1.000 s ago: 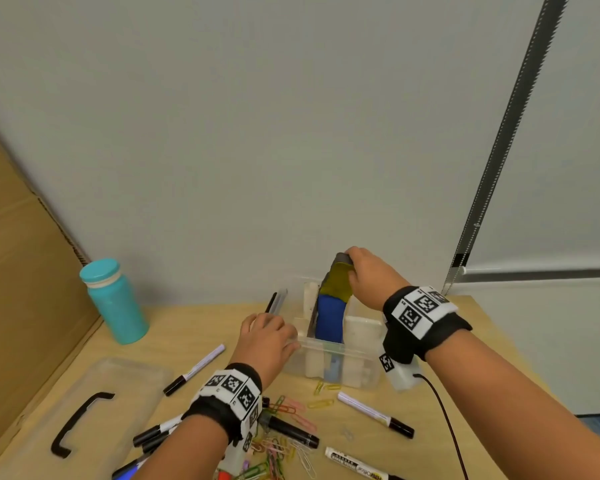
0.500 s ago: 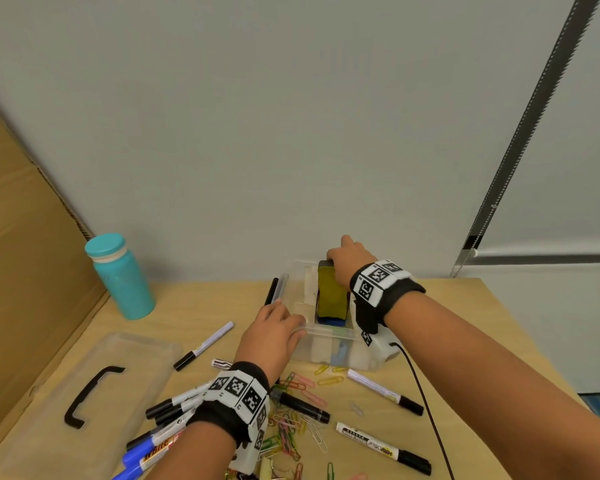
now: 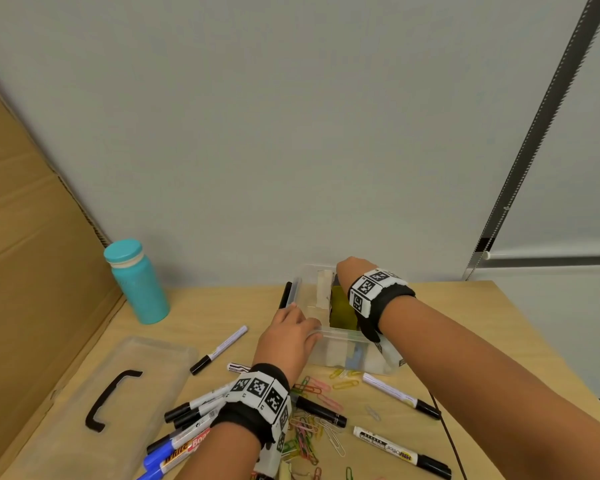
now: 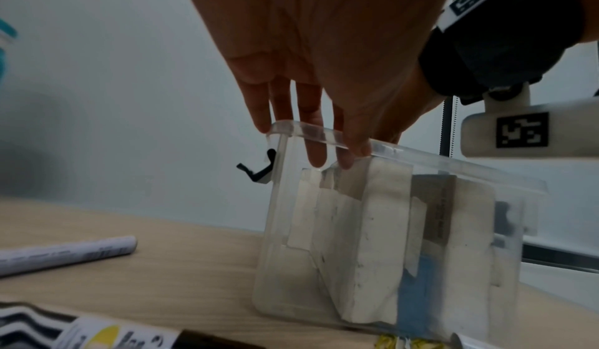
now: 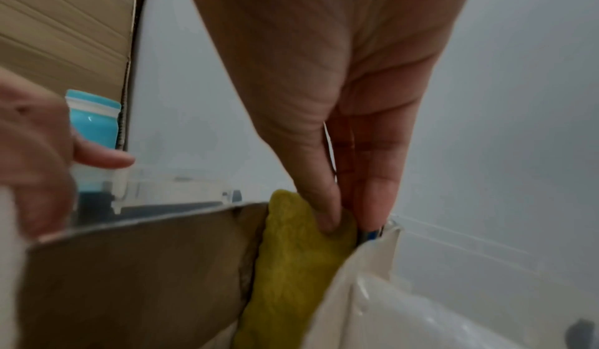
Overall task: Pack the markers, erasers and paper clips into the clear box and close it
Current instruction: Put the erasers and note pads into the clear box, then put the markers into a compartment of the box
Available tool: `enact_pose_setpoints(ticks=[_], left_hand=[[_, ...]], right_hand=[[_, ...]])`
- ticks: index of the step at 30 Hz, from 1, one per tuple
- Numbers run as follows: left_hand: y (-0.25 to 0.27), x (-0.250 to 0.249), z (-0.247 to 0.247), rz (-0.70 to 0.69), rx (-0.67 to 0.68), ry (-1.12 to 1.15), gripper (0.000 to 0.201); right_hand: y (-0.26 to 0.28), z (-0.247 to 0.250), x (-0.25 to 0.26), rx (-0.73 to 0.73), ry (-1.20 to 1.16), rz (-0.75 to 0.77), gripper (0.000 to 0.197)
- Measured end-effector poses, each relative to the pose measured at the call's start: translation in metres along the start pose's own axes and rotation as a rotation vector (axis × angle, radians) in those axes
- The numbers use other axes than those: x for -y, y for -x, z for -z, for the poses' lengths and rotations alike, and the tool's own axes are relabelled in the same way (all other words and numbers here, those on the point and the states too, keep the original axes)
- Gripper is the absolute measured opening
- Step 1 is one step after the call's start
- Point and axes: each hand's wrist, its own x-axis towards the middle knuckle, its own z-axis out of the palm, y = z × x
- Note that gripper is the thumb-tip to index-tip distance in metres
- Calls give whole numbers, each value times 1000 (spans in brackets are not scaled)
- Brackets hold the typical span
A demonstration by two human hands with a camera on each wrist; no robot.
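- Head view: against the earlier pictures I see my right hand (image 3: 352,277) lower, and the yellow-faced eraser (image 3: 342,310) that stood tall above the rim a second ago now sits down inside the clear box (image 3: 340,336), between white erasers. My left hand (image 3: 288,336) stays at the box's near-left corner, fingers laid over the rim. The box stands on the wooden table (image 3: 465,341) by the wall; markers (image 3: 400,450) and paper clips (image 3: 312,388) lie scattered in front of it, and the lid (image 3: 84,393) with its black handle lies well to the left, near a teal bottle (image 3: 137,282).
- Left wrist view: my left hand (image 4: 324,59) has its fingers (image 4: 316,154) nearly straight, hooked over the clear box (image 4: 389,226) rim, tips inside against a white eraser (image 4: 372,239). It steadies the box; it does not clasp anything.
- Right wrist view: my right hand (image 5: 340,98) pinches the top edge of the yellow-faced eraser (image 5: 291,265), thumb (image 5: 324,200) pressed on the yellow felt, the other fingers straight behind it. The eraser stands on edge between a brown-faced one (image 5: 145,265) and a white one (image 5: 356,290).
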Motion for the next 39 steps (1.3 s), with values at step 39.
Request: enact_pose_setpoints(ticks=[39], left_hand=[[16,126,5,494,426,-417,41]], right_hand=[[142,-151,-17,65,-64,69,43]])
